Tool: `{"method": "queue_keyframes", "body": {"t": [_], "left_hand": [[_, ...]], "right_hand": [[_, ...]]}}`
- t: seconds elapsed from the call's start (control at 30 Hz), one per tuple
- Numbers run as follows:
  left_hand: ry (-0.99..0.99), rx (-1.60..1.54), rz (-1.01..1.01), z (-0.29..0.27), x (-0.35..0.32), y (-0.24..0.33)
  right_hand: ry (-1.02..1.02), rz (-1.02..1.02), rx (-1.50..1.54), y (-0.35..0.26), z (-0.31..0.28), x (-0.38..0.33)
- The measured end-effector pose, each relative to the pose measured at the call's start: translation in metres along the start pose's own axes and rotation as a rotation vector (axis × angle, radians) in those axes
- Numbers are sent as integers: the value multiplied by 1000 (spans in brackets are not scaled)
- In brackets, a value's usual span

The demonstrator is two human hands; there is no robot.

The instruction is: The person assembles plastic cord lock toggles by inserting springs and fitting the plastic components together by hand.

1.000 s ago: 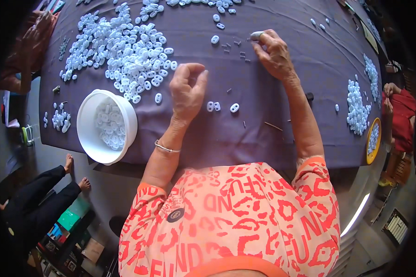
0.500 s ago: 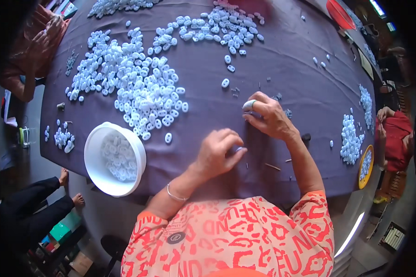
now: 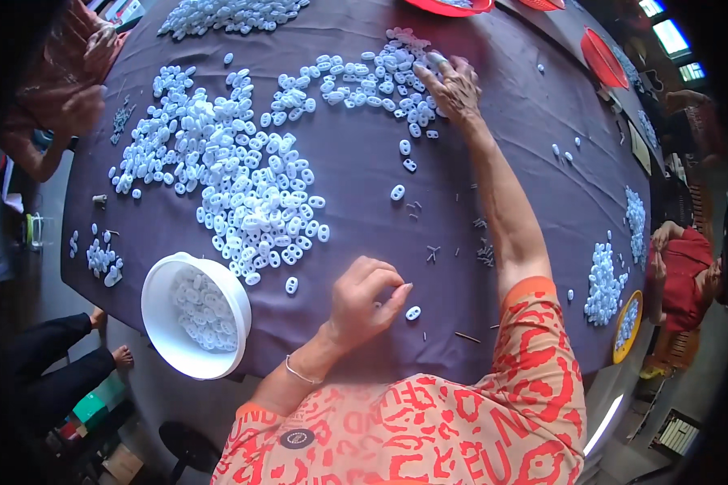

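A: How does the right grip [image 3: 457, 90] stand?

B: Fingers spread, tips over the right side of a far heap of white, oval, two-holed, plastic-looking pieces [image 3: 395, 65]. I see nothing pinched there.

A: And the left grip [image 3: 364, 299]?

B: Curled, thumb near the bent forefinger. A small pale patch shows between them; I cannot tell whether it is a piece.

A: How would you handle that far heap well?

B: Keep the fingers low and fairly flat, I'd say, and draw from the loose edge, so a few pieces slide out rather than the whole heap. Wrinkles in the purple-grey, cloth-covered tabletop [image 3: 356, 210] could catch them.

A: Anything close by to mind?

B: A single white oval piece [image 3: 413, 313] lies just right of the left grip. Small grey metal-looking pins [image 3: 485, 255] lie beside the right forearm [image 3: 514, 214]; keeping that arm lifted should avoid scattering them.

A: Farther out?

B: A bigger heap of white oval pieces [image 3: 267, 206] spreads on the left, and a round white plastic bowl [image 3: 158, 319] with more inside stands at the near left edge. Keep the left elbow clear of it.
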State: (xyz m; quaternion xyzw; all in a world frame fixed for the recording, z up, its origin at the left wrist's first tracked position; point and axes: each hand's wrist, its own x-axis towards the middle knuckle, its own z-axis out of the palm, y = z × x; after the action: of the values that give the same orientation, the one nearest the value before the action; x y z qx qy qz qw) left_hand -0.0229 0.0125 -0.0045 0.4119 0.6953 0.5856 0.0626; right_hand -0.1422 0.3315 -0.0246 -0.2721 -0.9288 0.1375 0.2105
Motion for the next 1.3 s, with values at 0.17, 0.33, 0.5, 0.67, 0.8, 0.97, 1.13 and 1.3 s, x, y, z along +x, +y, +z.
{"method": "queue_keyframes", "body": {"t": [0.17,0.33,0.5,0.67,0.8,0.97,1.13,1.3], "left_hand": [[1,99,-3,-5,7,-1],[12,372,-79,-8,7,0],[76,546,-169,-4,0,-10],[163,410,-223,-8,6,-18],[312,80,-264,-9,6,-27],[326,-6,-334,-11,3,-27],[271,208,-229,-8,3,-29],[310,48,-296,-9,4,-29]], "right_hand": [[-166,-213,-43,-21,4,-8],[-123,-407,-146,-46,-11,-78],[-228,-494,-54,-65,-33,-143],[-289,-524,-14,-71,-57,-193],[-357,-688,98,-80,-82,-221],[-404,-775,331,-82,-102,-243],[-291,-616,398,-53,-77,-209],[-208,-455,381,-47,-69,-172]]}}
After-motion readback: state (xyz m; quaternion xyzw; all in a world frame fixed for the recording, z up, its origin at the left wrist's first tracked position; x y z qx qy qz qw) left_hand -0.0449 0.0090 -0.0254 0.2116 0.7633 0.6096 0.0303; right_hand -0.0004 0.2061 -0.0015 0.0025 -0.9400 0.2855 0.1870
